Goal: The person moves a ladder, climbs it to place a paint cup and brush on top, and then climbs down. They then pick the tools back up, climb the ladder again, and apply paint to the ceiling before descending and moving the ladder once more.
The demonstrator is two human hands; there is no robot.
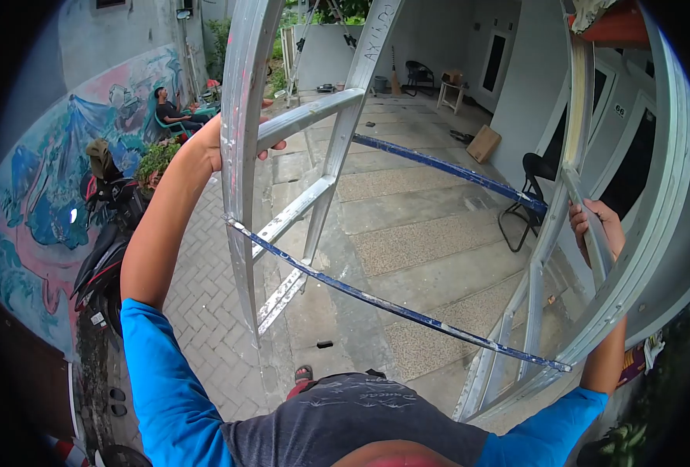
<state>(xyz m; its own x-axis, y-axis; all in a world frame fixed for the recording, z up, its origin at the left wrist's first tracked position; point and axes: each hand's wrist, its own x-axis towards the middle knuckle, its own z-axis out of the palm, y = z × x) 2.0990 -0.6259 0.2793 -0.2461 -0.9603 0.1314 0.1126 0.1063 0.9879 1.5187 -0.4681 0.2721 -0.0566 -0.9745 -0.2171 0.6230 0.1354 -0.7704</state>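
I stand high on an aluminium stepladder and look down between its two halves. My left hand [222, 138] grips the left side rail [240, 156], fingers wrapped around it beside a rung [306, 115]. My right hand [598, 229] holds a rung of the ladder's right half [578, 148], just inside its outer rail [656, 202]. Two blue spreader bars [392, 307] link the halves below my arms. My blue sleeves, grey shirt and one sandalled foot [304, 374] show at the bottom.
Far below lie paving stones and concrete slabs [415, 233]. A motorbike [104, 257] is parked by a painted wall at left. A person sits on a green chair [172, 113] further back. A black chair [533, 194] stands by the white wall at right.
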